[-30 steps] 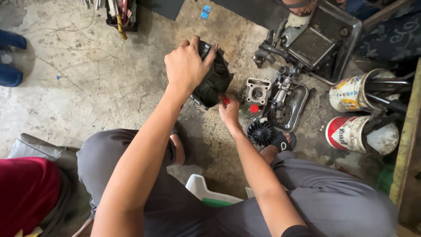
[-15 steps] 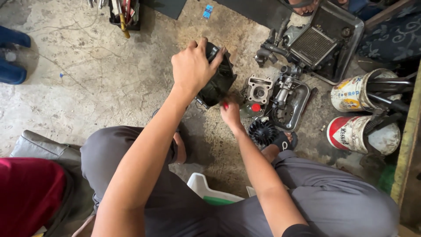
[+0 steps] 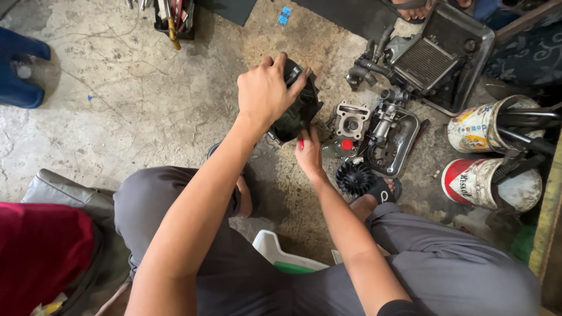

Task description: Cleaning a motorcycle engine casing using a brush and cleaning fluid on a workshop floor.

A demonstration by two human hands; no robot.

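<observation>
Black engine casing [image 3: 297, 114] on the stained concrete floor [image 3: 117, 105], just left of a small grey cylinder block [image 3: 350, 121]. Left hand [image 3: 266, 93] clamped over the casing's top, fingers curled round its far edge. Right hand [image 3: 308, 153] against the casing's near side, pinching a red-handled tool [image 3: 301, 142]. Black finned fan wheel [image 3: 354, 177] right of that hand.

Stained concrete floor [image 3: 129, 99] carries engine parts [image 3: 374, 129], cans [image 3: 480, 126].
</observation>
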